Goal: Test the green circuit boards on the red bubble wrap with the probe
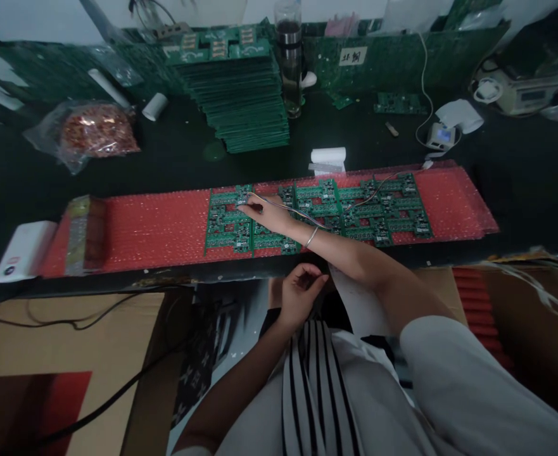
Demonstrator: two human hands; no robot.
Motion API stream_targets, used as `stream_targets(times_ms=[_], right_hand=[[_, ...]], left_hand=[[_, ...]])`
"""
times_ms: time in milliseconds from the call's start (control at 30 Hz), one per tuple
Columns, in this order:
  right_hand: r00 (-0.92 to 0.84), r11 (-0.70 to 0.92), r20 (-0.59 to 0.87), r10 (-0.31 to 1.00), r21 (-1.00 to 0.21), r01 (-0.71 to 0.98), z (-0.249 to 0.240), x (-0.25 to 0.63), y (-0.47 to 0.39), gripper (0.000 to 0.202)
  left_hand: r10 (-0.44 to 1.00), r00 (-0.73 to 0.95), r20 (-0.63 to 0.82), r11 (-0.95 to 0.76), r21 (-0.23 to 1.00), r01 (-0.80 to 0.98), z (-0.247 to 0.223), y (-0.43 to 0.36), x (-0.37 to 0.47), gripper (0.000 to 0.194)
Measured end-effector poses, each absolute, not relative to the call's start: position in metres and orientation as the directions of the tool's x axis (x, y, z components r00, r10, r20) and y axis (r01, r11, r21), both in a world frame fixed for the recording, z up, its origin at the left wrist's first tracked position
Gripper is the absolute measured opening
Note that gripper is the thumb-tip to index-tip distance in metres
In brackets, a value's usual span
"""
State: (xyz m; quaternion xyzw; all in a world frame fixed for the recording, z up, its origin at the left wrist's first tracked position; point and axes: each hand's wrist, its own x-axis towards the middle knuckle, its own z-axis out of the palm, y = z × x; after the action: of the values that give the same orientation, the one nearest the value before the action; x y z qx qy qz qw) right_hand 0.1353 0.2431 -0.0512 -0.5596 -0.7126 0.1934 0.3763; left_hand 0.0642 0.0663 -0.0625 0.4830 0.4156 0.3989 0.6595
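Striped cloth [319,386] lies at six o'clock, below the left hand [301,292], half-open and seemingly empty, while towards twelve the right hand [270,213] pinches what look like thin wires [307,218] over the left end of the circuit boards [314,192], finished and remaining ones indistinguishable.

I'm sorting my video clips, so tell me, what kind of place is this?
Probably an electronics assembly bench: green circuit boards lie on red bubble wrap, a tall stack of similar green boards stands behind them, and the right hand reaches over the row.
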Motion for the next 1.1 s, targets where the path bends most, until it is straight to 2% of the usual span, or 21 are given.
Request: stream_targets(times_ms=[167,533,733,867,1033,1100], right_hand=[[-0.089,0.309,0.334,0.938,-0.697,0.647,-0.054,0.135,0.244,0.032],[-0.078,0.311,0.341,0.937,-0.71,0.632,-0.055,0.134,0.244,0.033],[-0.084,0.302,0.326,0.942,-0.709,0.638,-0.055,0.135,0.245,0.032],[-0.079,0.305,0.335,0.939,-0.705,0.64,-0.054,0.135,0.244,0.032],[-0.092,0.295,0.313,0.945,-0.703,0.647,-0.051,0.135,0.243,0.032],[-0.094,0.285,0.299,0.95,-0.702,0.653,-0.05,0.135,0.242,0.03]], left_hand=[[0.929,0.315,-0.193,0.243,0.962,-0.127,-0.061,0.067,0.063,0.021],[0.932,0.338,-0.131,0.178,0.978,-0.112,-0.06,0.067,0.056,0.017],[0.93,0.352,-0.103,0.147,0.984,-0.099,-0.062,0.066,0.053,0.024],[0.93,0.368,0.003,-0.004,1.0,0.002,-0.059,0.064,0.047,0.032],[0.827,0.548,0.125,-0.266,0.946,0.186,-0.056,0.061,0.037,0.048],[0.792,0.586,0.168,-0.356,0.908,0.22,-0.057,0.06,0.035,0.047]])
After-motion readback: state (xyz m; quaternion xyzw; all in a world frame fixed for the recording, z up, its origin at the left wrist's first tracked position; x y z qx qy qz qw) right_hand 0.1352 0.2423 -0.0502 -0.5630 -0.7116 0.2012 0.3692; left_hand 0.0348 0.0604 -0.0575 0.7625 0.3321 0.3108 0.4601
